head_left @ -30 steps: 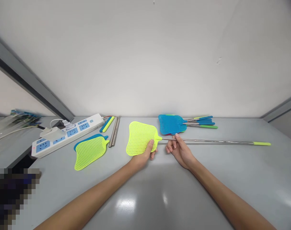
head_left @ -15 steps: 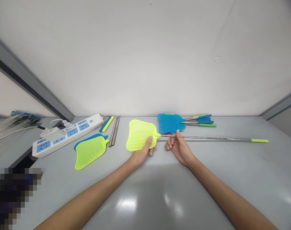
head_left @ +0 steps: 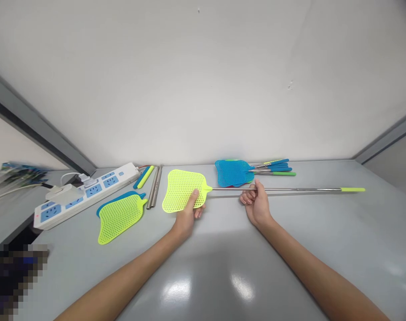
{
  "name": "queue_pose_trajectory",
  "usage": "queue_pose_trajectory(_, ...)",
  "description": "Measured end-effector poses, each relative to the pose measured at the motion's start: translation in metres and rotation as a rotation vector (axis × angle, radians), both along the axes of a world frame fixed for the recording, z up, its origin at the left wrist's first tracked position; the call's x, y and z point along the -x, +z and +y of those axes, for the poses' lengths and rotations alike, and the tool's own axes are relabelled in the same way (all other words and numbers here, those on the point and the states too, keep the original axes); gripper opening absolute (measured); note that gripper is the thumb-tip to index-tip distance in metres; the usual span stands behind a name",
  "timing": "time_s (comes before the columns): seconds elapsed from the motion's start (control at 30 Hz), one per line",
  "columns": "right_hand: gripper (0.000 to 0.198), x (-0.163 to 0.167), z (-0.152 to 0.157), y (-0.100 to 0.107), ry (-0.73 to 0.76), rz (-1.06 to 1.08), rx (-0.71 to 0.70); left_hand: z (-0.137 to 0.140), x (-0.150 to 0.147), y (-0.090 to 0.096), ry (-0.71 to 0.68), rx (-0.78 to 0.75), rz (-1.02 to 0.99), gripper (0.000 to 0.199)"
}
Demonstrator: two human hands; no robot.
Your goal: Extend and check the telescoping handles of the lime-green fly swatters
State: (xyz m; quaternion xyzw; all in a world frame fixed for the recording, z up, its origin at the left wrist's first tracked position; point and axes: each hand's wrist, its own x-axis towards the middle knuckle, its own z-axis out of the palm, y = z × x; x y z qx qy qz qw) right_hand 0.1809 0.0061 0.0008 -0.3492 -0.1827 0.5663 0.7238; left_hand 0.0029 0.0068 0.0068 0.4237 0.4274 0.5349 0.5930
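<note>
A yellow-green fly swatter (head_left: 181, 185) with a long, extended metal rod lies level across my two hands. My left hand (head_left: 186, 216) is closed on the swatter's perforated head, thumb on top and fingers beneath. My right hand (head_left: 258, 205) wraps round the rod, its thumb along the metal and its fingers curled under. The rod's yellow-green handle (head_left: 352, 190) points far right. Just behind my right hand lies a pile of fly swatters, a blue head (head_left: 232, 173) on top, with handles (head_left: 281, 168) of blue and green pointing right.
Left on the grey table (head_left: 203, 276) lie loose swatter heads, yellow-green (head_left: 120, 219) over blue (head_left: 105, 203). Near them are metal tubes (head_left: 153, 187) and two loose handles, yellow (head_left: 145, 177) and blue (head_left: 138, 183). A white power strip (head_left: 85, 196) with plugs stands farther left, before the wall (head_left: 203, 89).
My right hand has slid right along the rod, away from the swatter head. My left hand and the head have shifted slightly left. The whole view has moved a little.
</note>
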Motion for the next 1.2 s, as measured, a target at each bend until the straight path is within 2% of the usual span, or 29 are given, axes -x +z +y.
queue_pose_trajectory(0.13, 0.043, -0.006, 0.004, 0.0, -0.117, -0.026, 0.013, 0.002, 0.001, -0.001, 0.027, 0.055, -0.124, 0.026)
queue_pose_trajectory(0.37, 0.04, -0.016, 0.01, 0.0, -0.237, -0.005, 0.033, 0.002, 0.001, 0.001, 0.055, 0.07, -0.158, 0.024)
queue_pose_trajectory(0.53, 0.037, -0.02, 0.011, -0.001, -0.219, 0.011, 0.029, 0.003, -0.001, 0.002, -0.022, 0.075, -0.118, 0.025)
queue_pose_trajectory(0.67, 0.036, -0.019, 0.011, -0.002, -0.222, 0.028, 0.022, 0.001, -0.001, -0.003, -0.101, -0.01, 0.004, 0.031)
queue_pose_trajectory(0.83, 0.033, -0.018, 0.011, -0.003, -0.234, 0.01, 0.031, 0.001, 0.0, -0.007, -0.103, -0.079, 0.121, 0.034)
queue_pose_trajectory(1.2, 0.033, -0.019, 0.012, -0.002, -0.193, -0.025, 0.053, 0.004, 0.0, -0.005, -0.095, -0.043, 0.088, 0.031)
